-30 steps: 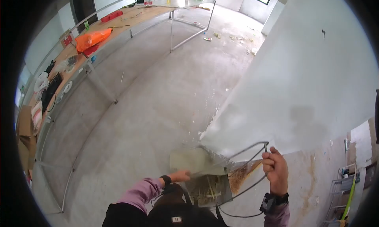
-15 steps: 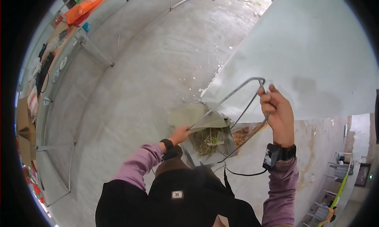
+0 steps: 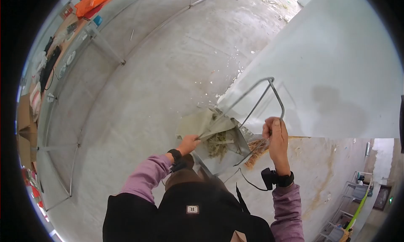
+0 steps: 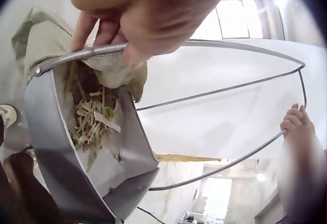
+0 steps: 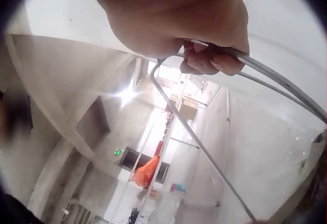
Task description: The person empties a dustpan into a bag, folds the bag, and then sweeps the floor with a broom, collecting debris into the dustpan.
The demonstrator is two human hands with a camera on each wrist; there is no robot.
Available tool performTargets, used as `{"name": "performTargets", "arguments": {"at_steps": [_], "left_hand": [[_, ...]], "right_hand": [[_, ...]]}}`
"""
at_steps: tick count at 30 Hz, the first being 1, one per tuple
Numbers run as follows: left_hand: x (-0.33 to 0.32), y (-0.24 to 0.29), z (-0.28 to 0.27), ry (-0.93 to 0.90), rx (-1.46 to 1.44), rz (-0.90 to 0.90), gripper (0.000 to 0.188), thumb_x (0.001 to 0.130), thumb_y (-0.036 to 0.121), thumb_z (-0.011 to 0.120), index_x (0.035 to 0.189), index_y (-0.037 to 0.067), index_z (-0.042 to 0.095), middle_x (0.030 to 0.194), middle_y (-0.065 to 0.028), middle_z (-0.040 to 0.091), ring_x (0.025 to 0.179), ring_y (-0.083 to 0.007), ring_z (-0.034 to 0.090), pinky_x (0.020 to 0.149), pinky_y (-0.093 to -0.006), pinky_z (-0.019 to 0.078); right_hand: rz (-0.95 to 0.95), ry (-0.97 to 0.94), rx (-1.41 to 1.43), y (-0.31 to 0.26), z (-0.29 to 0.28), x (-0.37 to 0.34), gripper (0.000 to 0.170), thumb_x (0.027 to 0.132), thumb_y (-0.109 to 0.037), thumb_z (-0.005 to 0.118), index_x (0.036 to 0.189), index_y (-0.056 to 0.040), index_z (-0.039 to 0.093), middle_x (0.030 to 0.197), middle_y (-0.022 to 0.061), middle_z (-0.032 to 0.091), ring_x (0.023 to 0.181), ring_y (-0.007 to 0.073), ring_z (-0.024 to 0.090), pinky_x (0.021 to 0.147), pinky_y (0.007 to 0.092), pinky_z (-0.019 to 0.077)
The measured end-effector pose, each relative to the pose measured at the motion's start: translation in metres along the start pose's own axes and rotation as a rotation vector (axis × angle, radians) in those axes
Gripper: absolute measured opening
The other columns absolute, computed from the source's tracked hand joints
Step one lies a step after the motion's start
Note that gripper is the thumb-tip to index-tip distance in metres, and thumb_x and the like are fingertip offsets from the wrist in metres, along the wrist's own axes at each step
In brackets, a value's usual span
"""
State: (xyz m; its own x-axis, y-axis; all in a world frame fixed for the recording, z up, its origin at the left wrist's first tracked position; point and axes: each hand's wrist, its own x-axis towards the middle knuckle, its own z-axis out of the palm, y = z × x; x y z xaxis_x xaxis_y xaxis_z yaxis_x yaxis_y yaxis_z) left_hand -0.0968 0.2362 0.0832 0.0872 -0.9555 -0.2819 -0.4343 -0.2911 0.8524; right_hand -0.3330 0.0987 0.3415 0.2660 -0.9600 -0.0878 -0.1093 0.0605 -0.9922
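Note:
A metal dustpan [image 4: 122, 173] with a long bent rod handle [image 4: 219, 92] holds dry plant scraps [image 3: 219, 144]. A greenish cloth or sack [image 3: 195, 123] lies at its far edge. The left hand [image 3: 188, 145] grips the handle rod low down, close to the pan; in the left wrist view the fingers [image 4: 104, 32] lie over the rod above the scraps. The right hand [image 3: 277, 143] is curled round the rod farther up, near the bent end; in the right wrist view this hand [image 5: 184, 19] covers part of the rod.
Against the pan's right side are broom bristles [image 3: 255, 154]. A large white panel [image 3: 336, 65] stands at the right, with a ladder [image 3: 349, 208] beyond it. A long cluttered table [image 3: 63, 44] runs along the left, with a cardboard box [image 3: 26, 130] near it.
The right hand has moved lower and slightly left, down the rod from its bent end. The left hand keeps its grip near the pan. The head view has tilted downward since the earliest frame.

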Motion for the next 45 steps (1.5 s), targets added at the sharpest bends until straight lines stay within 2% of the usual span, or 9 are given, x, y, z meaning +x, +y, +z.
{"name": "performTargets", "arguments": {"at_steps": [2, 6, 19, 22, 28, 34, 40, 43, 45], "left_hand": [[0.001, 0.001, -0.009, -0.005, -0.002, -0.009, 0.023, 0.077, 0.020, 0.056, 0.086, 0.000, 0.060, 0.071, -0.0199, 0.057, 0.062, -0.0265, 0.054, 0.061, -0.0347, 0.0431], [0.002, 0.002, -0.007, 0.029, 0.021, 0.040, 0.024, 0.076, 0.021, 0.057, 0.086, 0.000, 0.060, 0.068, -0.0181, 0.056, 0.060, -0.0240, 0.054, 0.060, -0.0337, 0.0429], [-0.012, -0.002, 0.000, -0.043, -0.074, -0.029, 0.025, 0.077, 0.023, 0.056, 0.079, -0.002, 0.057, 0.059, -0.0139, 0.051, 0.056, -0.0144, 0.045, 0.054, -0.0318, 0.0397], [-0.023, 0.003, -0.002, -0.065, -0.227, -0.162, 0.025, 0.076, 0.023, 0.056, 0.079, -0.002, 0.058, 0.059, -0.0134, 0.051, 0.057, -0.0141, 0.046, 0.055, -0.0321, 0.0403], [-0.021, -0.002, 0.001, -0.067, -0.073, -0.033, 0.026, 0.077, 0.024, 0.055, 0.083, -0.001, 0.058, 0.063, -0.0105, 0.054, 0.060, -0.0134, 0.048, 0.057, -0.0319, 0.0411], [-0.031, 0.006, 0.004, -0.055, -0.237, -0.088, 0.026, 0.077, 0.024, 0.056, 0.081, -0.001, 0.059, 0.064, -0.0109, 0.056, 0.060, -0.0143, 0.050, 0.057, -0.0315, 0.0417], [-0.032, -0.008, 0.017, -0.102, -0.110, -0.089, 0.024, 0.077, 0.022, 0.056, 0.082, -0.001, 0.059, 0.064, -0.0116, 0.055, 0.060, -0.0147, 0.050, 0.057, -0.0314, 0.0417], [-0.038, 0.002, 0.010, -0.028, -0.123, -0.074, 0.028, 0.075, 0.026, 0.054, 0.080, -0.001, 0.059, 0.072, -0.0220, 0.057, 0.066, -0.0342, 0.056, 0.060, -0.0383, 0.0435], [-0.043, 0.021, -0.003, -0.003, -0.096, -0.072, 0.029, 0.075, 0.027, 0.053, 0.080, -0.002, 0.059, 0.073, -0.0223, 0.057, 0.067, -0.0351, 0.056, 0.061, -0.0390, 0.0435]], "right_hand": [[-0.093, -0.053, 0.111, -0.016, 0.017, -0.003, 0.033, 0.094, -0.031, 0.035, 0.086, -0.0020, 0.048, 0.067, 0.0030, 0.047, 0.059, 0.0081, 0.040, 0.051, 0.0214, 0.0328], [0.069, 0.006, 0.338, 0.042, -0.005, -0.009, 0.029, 0.094, -0.028, 0.035, 0.080, -0.0047, 0.045, 0.061, -0.0013, 0.037, 0.054, 0.0061, 0.033, 0.048, 0.0202, 0.0289], [0.217, 0.021, 0.289, 0.019, 0.023, 0.010, 0.030, 0.094, -0.030, 0.039, 0.076, -0.0059, 0.045, 0.058, -0.0045, 0.032, 0.049, 0.0030, 0.025, 0.043, 0.0192, 0.0221], [0.235, -0.016, 0.267, 0.013, 0.030, 0.003, 0.031, 0.093, -0.030, 0.039, 0.076, -0.0061, 0.046, 0.057, -0.0041, 0.032, 0.048, 0.0033, 0.026, 0.042, 0.0194, 0.0219], [0.218, -0.074, 0.218, 0.024, 0.023, 0.026, 0.030, 0.093, -0.031, 0.040, 0.076, -0.0066, 0.046, 0.056, -0.0036, 0.034, 0.048, 0.0041, 0.029, 0.043, 0.0199, 0.0239], [0.228, -0.132, 0.213, 0.006, 0.031, 0.018, 0.030, 0.093, -0.031, 0.040, 0.076, -0.0070, 0.046, 0.055, -0.0039, 0.033, 0.047, 0.0045, 0.028, 0.043, 0.0198, 0.0260], [0.277, -0.103, 0.206, 0.022, 0.025, 0.025, 0.029, 0.094, -0.030, 0.038, 0.077, -0.0071, 0.044, 0.055, -0.0041, 0.031, 0.046, 0.0041, 0.027, 0.043, 0.0196, 0.0256], [0.271, -0.130, 0.235, -0.006, 0.034, 0.011, 0.029, 0.094, -0.029, 0.039, 0.076, -0.0072, 0.044, 0.055, -0.0040, 0.032, 0.046, 0.0042, 0.027, 0.042, 0.0200, 0.0254], [0.228, -0.131, 0.228, -0.020, 0.036, -0.002, 0.029, 0.093, -0.030, 0.041, 0.075, -0.0072, 0.044, 0.054, -0.0040, 0.032, 0.046, 0.0044, 0.028, 0.041, 0.0206, 0.0253]]}}
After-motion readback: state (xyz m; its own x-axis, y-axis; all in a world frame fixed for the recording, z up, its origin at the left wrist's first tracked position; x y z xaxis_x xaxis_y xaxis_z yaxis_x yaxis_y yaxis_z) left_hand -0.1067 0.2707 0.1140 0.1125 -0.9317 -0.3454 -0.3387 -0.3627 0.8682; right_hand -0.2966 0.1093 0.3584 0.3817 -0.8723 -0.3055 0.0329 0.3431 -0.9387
